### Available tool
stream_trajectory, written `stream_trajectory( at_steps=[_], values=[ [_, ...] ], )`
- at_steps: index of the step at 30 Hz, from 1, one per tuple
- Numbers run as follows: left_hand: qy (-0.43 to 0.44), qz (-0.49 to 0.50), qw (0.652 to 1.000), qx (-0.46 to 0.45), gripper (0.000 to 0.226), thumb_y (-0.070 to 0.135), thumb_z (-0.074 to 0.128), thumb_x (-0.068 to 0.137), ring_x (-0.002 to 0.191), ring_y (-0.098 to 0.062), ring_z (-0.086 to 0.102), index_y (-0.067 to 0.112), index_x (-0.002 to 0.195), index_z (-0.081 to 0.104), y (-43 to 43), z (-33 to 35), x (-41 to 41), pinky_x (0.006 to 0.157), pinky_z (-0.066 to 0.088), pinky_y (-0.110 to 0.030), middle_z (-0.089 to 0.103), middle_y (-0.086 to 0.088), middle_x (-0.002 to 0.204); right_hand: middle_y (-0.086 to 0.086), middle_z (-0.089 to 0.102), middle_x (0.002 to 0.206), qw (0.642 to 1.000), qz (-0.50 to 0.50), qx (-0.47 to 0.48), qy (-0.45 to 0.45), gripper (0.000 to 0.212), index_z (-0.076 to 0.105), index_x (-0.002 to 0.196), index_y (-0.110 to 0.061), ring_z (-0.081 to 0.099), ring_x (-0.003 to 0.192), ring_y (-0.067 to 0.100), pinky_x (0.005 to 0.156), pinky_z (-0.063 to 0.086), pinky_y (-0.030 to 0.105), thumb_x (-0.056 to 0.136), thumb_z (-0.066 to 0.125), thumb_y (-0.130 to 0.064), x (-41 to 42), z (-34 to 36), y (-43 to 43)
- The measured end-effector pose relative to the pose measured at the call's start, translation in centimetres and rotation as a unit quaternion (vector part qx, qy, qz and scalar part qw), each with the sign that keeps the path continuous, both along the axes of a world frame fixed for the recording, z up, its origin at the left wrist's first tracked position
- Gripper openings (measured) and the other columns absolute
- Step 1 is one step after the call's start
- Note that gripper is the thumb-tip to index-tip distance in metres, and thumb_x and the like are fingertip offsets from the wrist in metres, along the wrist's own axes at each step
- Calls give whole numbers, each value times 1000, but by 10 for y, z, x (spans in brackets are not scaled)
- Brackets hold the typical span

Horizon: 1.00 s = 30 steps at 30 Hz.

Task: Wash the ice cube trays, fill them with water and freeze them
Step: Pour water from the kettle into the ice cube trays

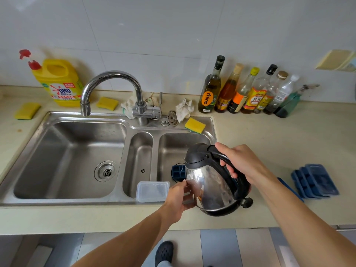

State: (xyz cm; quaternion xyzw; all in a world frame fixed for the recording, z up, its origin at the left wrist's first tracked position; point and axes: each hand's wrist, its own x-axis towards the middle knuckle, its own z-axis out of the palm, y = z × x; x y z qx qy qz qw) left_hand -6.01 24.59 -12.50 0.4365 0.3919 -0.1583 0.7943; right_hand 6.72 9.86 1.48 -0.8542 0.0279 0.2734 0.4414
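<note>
A steel kettle (210, 182) with a black lid and handle is tipped to the left over the right sink basin (173, 149). My right hand (242, 160) grips its black handle. My left hand (177, 199) presses against the kettle's lower steel side. Under the spout, a blue ice cube tray (178, 171) lies in the basin, mostly hidden by the kettle; a thin stream of water seems to reach it. A stack of blue ice cube trays (316, 181) rests on the counter to the right. Another blue piece (289, 187) shows behind my right forearm.
A clear plastic container (152, 190) sits on the sink's front rim. The faucet (113, 93) arches over the large left basin (71, 157). Yellow sponges (195, 125), rags, a yellow detergent jug (59, 81) and several bottles (248, 91) line the back of the counter.
</note>
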Motion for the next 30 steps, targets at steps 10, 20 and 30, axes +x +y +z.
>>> stream_trajectory(
  at_steps=[10,20,30],
  values=[
    [11,1,1000,-5,39,32,39,109,103,-31,71,10,106,72,-3,0,2,92,58,-48,78,-10,100,7,53,46,1000,-3,-5,-1,61,68,62,-7,46,37,19,41,43,23,90,63,-61,1,2,-1],
    [10,-5,1000,-12,40,32,39,109,103,-31,70,8,111,71,-5,-1,5,88,59,-47,78,-10,101,7,53,46,1000,5,-15,-6,62,68,63,-7,46,37,20,45,44,24,90,61,-62,3,4,-4],
    [13,-9,1000,-17,37,32,42,108,105,-32,69,9,117,71,-7,-6,5,89,59,-48,77,-10,103,8,52,45,1000,13,-22,-10,63,70,68,-4,46,38,20,46,44,25,91,60,-62,4,7,-9]
  ],
)
